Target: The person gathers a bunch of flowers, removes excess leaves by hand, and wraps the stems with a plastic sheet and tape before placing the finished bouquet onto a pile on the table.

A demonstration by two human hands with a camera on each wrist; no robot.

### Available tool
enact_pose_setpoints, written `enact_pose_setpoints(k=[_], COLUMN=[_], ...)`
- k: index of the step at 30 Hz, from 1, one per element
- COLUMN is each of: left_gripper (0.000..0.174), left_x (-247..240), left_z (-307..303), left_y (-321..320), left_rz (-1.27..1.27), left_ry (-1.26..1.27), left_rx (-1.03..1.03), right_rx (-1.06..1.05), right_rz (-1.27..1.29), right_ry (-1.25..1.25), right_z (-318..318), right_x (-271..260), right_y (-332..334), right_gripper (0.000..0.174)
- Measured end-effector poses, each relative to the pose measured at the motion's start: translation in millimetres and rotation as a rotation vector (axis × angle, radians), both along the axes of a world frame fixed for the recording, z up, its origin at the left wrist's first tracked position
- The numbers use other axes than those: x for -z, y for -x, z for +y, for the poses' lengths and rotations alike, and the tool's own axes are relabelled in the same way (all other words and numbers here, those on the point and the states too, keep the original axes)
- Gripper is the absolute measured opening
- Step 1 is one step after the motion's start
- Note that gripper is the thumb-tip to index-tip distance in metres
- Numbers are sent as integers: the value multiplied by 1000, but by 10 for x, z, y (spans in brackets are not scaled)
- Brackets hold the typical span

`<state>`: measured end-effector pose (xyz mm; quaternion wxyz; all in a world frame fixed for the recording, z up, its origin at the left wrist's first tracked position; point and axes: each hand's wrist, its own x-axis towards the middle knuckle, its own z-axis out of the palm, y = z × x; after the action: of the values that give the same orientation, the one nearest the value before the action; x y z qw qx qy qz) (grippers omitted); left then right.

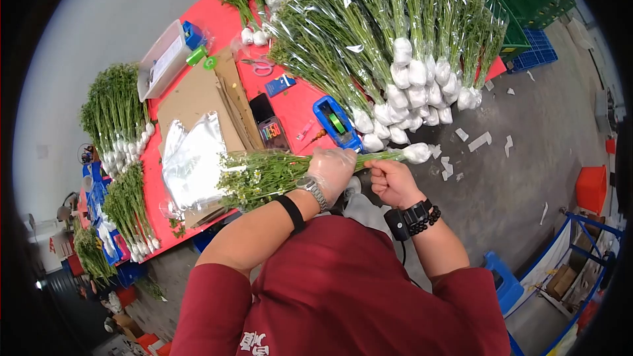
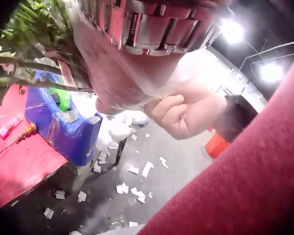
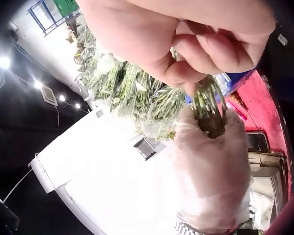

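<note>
In the head view my left hand (image 1: 331,170), in a thin clear plastic glove, grips the stems of a bunch of small white-flowered plants (image 1: 264,175). The leafy flower end lies to the left; a white wrapped stem end (image 1: 417,153) sticks out to the right. My bare right hand (image 1: 394,183) is just beside the left one, its curled fingers right at the stems. The right wrist view shows those curled fingers (image 3: 215,51) over the stems (image 3: 209,107); I cannot tell what they pinch. A blue tape dispenser (image 1: 337,124) with green tape stands just beyond the left hand.
Many sleeved bunches (image 1: 395,26) with white ends lie on the red table (image 1: 231,16). Cardboard (image 1: 198,99), clear sleeves (image 1: 194,161), a phone (image 1: 262,107), scissors (image 1: 260,66) and a white bin (image 1: 161,59) are to the left. Paper scraps (image 1: 480,142) litter the floor.
</note>
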<state>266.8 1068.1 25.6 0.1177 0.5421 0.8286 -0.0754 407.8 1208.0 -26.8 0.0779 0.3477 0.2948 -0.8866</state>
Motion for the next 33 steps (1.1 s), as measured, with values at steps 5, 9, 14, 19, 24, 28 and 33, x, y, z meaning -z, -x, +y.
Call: enact_pose_setpoints(k=[5,9,14,19,24,28,33], left_gripper=[14,14,14,31,62,62,58], left_x=[-155,-194,-382,-972,-1283,-1131,-476], left_z=[21,-57,-258,-448,-887,-1622,-2901], left_y=[153,191,67,47,-1,108,-125], left_rz=[-37,-76,25,220,133,82,-58], left_ry=[11,28,-220,-328,-610,-518,-329], left_rx=[29,14,110,301,-119,-513,-938], right_rx=[232,-96,-346,-517,-203,42,77], right_rz=[148,322,434,435,279,282,73], right_ry=[-284,-1505,-1851,-1366,-1152,-1355,-1862], right_z=[-244,-183,-129,-10,251,895,1650], right_x=[-190,-355,-428,-525,-589,-1039,-1300], right_y=[-8,-40,41,81,228,913,1970], right_gripper=[30,44,41,30,31,42,61])
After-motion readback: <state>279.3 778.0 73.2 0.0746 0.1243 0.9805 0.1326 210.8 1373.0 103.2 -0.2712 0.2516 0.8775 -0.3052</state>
